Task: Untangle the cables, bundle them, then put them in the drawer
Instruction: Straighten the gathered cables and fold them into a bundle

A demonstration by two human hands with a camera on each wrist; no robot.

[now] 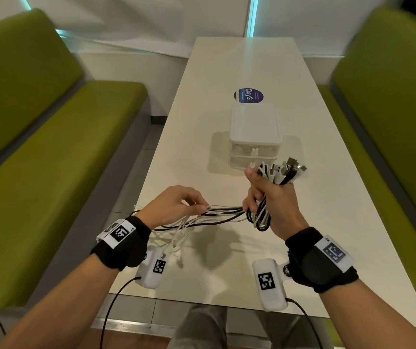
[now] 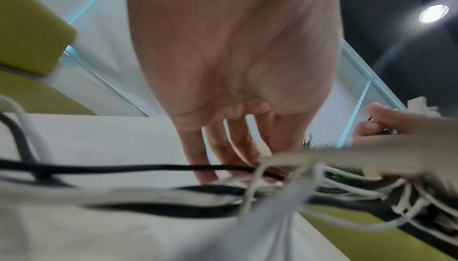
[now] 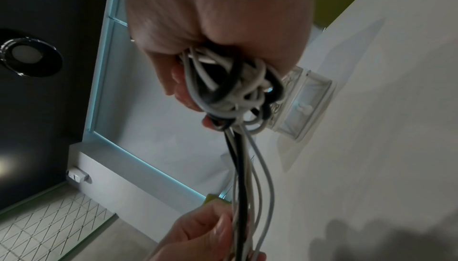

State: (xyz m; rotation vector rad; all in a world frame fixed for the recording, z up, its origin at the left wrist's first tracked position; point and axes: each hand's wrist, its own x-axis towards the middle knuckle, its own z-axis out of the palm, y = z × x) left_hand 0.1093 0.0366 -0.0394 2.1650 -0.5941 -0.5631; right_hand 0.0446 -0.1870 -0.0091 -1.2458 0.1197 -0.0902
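**Cables Held Taut Between Two Hands Above the Table's Near End**

The right hand is clenched around a thick wad of black and white cables, with the plug ends fanned out above the fist and short loops hanging below it. The left hand is held lower and to the left, and the loose run of strands is pinched between its thumb and fingertips; in the right wrist view the same pinch is seen closing on the strands where they leave the fist. The two hands are kept near each other but apart, joined only by the cables.

Between the hands the strands are drawn roughly level, parallel to the near edge of the table. Past the left hand they are left slack, and the free tails droop toward the near left corner of the table.

The bundling is judged to be partly done: one end is gathered in the right fist, the remainder is still to be wound in. The long axis of the loose length runs left from the right hand, so the left hand is the nearer one for feeding it across.

The small white drawer unit is set mid-table, just beyond the right hand, with both drawers seen shut. The right hand is therefore the nearer one to it.
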